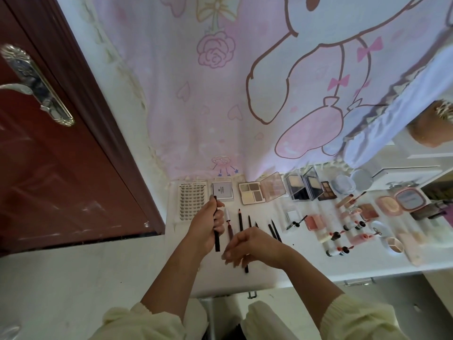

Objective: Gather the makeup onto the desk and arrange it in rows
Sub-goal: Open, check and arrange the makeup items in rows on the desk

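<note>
Fingers [219, 218] of the left hand [204, 225] clamp a black makeup pencil [217, 241] just right of the false-lash tray [192, 201]. Further right, the right hand [255, 246] droops over another pencil [246, 268], its grip hidden.

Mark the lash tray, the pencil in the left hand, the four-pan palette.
lash tray [192, 202]: head view, middle of the lash rows.
pencil [217, 244]: head view, shaft below the left hand [208, 224].
four-pan palette [252, 193]: head view, centre of its pans.
</note>
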The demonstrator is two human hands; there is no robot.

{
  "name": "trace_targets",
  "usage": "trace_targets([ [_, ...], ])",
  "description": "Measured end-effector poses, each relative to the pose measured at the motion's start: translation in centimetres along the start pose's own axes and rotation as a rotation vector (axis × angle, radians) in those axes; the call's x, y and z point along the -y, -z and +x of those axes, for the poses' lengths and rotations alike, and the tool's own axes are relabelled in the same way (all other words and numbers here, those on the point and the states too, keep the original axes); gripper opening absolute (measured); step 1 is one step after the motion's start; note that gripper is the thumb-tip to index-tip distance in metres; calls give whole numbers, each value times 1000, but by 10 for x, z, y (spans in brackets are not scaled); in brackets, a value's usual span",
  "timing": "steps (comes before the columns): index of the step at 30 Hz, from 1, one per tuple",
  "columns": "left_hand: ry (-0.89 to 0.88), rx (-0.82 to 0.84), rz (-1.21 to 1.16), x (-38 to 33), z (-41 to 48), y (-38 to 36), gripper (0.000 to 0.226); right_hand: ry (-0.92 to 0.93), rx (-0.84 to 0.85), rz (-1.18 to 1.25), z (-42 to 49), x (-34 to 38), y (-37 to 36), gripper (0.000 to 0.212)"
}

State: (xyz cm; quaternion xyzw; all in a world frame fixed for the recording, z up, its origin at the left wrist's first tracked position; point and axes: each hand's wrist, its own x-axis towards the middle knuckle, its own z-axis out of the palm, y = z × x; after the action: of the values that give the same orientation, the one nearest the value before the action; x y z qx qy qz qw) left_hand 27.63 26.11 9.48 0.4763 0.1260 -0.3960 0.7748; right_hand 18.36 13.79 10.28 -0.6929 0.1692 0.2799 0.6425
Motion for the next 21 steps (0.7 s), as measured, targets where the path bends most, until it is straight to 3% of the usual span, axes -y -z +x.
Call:
trace_targets([
  [6, 107, 119, 265, -2, -7, 4, 43, 165, -502, 230, 5, 18, 31, 12],
  [8, 133, 151, 289, -1, -9, 1, 44, 217, -493, 155, 4, 30, 30, 25],
  [12, 123, 226, 347, -4, -13, -3, 42, 275, -449, 1, 1, 43, 27, 19],
  [21, 72, 206, 580, -1, -13, 0, 37, 266, -456, 86, 13, 28, 25, 18],
])
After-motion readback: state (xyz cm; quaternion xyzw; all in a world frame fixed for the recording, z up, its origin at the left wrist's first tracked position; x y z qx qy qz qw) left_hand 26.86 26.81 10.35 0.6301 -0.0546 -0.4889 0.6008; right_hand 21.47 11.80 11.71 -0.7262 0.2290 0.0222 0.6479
